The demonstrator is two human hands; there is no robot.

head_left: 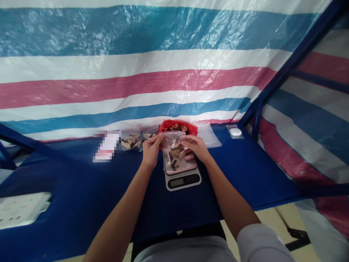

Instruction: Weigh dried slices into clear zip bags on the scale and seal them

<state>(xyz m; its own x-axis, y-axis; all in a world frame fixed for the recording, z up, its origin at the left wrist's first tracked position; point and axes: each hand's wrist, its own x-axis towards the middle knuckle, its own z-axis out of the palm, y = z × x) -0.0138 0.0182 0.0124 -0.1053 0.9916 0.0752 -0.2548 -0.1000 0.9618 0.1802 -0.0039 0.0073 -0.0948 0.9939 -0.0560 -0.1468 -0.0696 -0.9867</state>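
Spill risk, tbh
Left hand (151, 150) and right hand (198, 147) both grip the clear plastic bag (174, 142) of brown slices (176, 153) over the white digital scale (183, 181); if the top's unsealed, a slip could spill them.

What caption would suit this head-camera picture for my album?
Left hand and right hand hold a clear bag of brown pieces at a digital scale.

No words, brands or figures can be read at this moment! On the scale (182, 180), the grey display (177, 182) is seen, but no number can be made out; the faint marks on the dark button panel (192, 178) are too small to be deciphered. Over to the left, the white-and-pink sheet (107, 146) is masked by coarse squares.
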